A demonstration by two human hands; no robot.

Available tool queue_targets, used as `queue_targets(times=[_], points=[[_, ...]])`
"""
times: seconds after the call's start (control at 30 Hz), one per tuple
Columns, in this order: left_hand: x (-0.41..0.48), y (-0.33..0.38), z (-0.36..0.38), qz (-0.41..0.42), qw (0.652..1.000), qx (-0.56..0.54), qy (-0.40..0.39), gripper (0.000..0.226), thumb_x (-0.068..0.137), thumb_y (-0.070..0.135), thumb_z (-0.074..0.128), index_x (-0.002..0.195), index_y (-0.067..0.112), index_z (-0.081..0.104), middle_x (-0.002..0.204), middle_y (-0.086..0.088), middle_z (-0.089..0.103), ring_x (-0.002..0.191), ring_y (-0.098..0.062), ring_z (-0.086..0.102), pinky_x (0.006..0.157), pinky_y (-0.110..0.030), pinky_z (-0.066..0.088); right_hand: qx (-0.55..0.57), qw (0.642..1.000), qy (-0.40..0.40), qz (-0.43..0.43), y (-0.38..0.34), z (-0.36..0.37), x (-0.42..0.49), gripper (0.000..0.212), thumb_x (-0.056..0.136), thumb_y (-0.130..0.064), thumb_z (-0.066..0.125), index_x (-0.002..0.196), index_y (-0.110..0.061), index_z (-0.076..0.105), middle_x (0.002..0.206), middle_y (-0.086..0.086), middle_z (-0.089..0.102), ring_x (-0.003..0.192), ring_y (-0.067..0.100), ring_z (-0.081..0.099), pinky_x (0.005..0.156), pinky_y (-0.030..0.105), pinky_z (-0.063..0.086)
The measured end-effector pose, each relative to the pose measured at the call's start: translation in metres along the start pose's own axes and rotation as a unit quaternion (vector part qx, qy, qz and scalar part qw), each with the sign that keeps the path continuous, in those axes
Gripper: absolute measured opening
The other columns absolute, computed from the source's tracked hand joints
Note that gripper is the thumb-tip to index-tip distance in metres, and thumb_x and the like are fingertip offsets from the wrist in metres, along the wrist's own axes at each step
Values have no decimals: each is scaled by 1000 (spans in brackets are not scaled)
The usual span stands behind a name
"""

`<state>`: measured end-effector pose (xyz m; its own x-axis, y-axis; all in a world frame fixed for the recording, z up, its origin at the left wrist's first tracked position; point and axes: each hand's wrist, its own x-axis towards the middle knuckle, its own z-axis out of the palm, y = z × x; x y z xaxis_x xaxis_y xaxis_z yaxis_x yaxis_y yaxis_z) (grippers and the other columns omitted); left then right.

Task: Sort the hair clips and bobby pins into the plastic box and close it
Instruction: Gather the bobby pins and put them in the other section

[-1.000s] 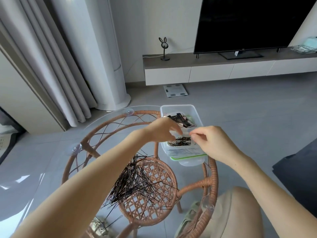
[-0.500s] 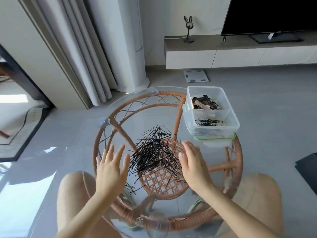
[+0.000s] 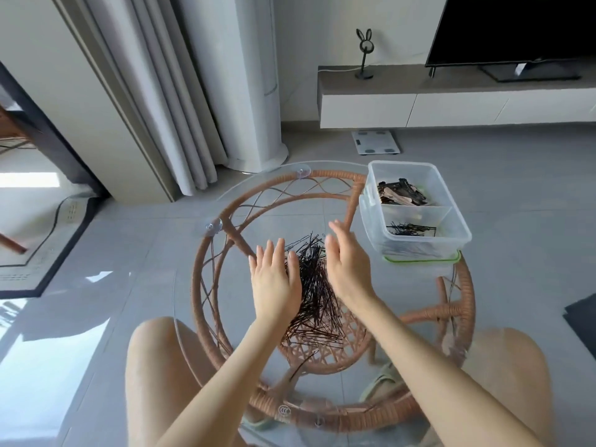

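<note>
Hands that flanked a loose spread of bobby pins half a second ago have closed in, pressing the pile into a tighter bundle on the glass table.

The left hand (image 3: 274,279) and right hand (image 3: 346,269) stand edge-on either side of the bobby pins (image 3: 314,291), fingers straight and open, gripping nothing as yet; the pins lie mid-table on the glass table (image 3: 193,285) (a clear top over a wicker frame), near but apart from the plastic box (image 3: 416,208) at the far right edge. The box is open, hair clips (image 3: 400,193) in its far compartment, a few pins in the near one, its green-rimmed lid (image 3: 422,259) apparently beneath it. Judged from here, the sweep works best with palms kept low against the glass, so strays near the table's front edge are gathered before any pinch and lift.
</note>
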<state>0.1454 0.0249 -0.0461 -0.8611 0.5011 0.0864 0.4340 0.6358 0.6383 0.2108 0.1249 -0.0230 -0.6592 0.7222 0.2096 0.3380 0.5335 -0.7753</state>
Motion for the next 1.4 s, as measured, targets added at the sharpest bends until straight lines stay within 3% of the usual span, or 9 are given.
queue_targets(times=[0.17, 0.43, 0.6, 0.7, 0.77, 0.87, 1.03, 1.2, 1.4], points=[[14, 5, -2, 14, 999, 8, -46, 49, 99, 38, 23, 143, 18, 31, 154, -3, 26, 146, -24, 10, 121, -39, 3, -103, 982, -158, -3, 17, 20, 37, 44, 98, -32, 28, 139, -16, 35, 149, 13, 32, 140, 27, 22, 114, 43, 21], [1, 5, -13, 77, 990, -79, -86, 41, 100, 28, 28, 128, 14, 54, 136, -1, 55, 136, -14, 37, 116, -25, 17, 31, 977, -198, -68, 14, -5, -21, 36, 96, -15, 37, 130, -14, 48, 133, 3, 54, 124, 14, 48, 107, 30, 35], [-25, 5, -39, 66, 973, -159, -152, 31, 98, 30, 38, 119, 23, 60, 117, 10, 63, 117, -11, 54, 101, -26, 38, 94, 968, -230, -35, 9, -35, -42, 39, 93, -20, 47, 132, -22, 45, 132, -7, 53, 123, 0, 45, 108, 31, 36], [-24, -2, -58, 69, 982, -32, -170, 56, 84, 59, 44, 132, 31, 47, 137, 8, 48, 131, -14, 39, 106, -32, 29, -68, 971, -219, -65, 8, -61, -49, 77, 77, -51, 62, 140, -25, 28, 144, -6, 39, 132, 9, 35, 112, 36, 27], [-27, -4, -70, 87, 969, 94, -213, 86, 65, 78, 42, 139, 35, 32, 144, 5, 38, 135, -18, 30, 110, -38, 26, -208, 939, -258, -96, 10, -71, -55, 109, 61, -74, 57, 145, -23, 9, 153, -2, 22, 139, 15, 21, 115, 37, 15], [-37, -3, -72, 145, 923, 247, -257, 102, 61, 78, 52, 144, 34, 14, 145, 2, 32, 133, -21, 29, 110, -38, 28, -318, 891, -304, -116, 15, -67, -64, 124, 53, -81, 55, 145, -23, -6, 156, 3, 10, 141, 21, 9, 116, 41, 9], [-34, 6, -62, 165, 923, 241, -252, 87, 69, 54, 69, 141, 26, 28, 126, -3, 45, 116, -22, 43, 96, -31, 41, -274, 917, -254, -136, 11, -50, -59, 94, 67, -56, 69, 142, -18, 26, 137, 2, 41, 125, 22, 34, 108, 33, 25], [-24, 15, -64, 150, 927, 200, -278, 58, 75, 31, 72, 127, 17, 50, 116, -6, 58, 104, -24, 57, 88, -33, 48, -182, 948, -247, -88, 0, -47, -54, 61, 81, -18, 66, 136, -13, 41, 125, 6, 53, 120, 22, 45, 102, 31, 37], [-18, 16, -74, 125, 939, 168, -273, 56, 79, 21, 70, 132, 19, 50, 113, -7, 66, 101, -22, 64, 90, -30, 50, -129, 969, -206, -53, -2, -51, -49, 42, 81, -10, 66, 122, -11, 58, 117, 8, 65, 109, 21, 60, 96, 27, 43]])
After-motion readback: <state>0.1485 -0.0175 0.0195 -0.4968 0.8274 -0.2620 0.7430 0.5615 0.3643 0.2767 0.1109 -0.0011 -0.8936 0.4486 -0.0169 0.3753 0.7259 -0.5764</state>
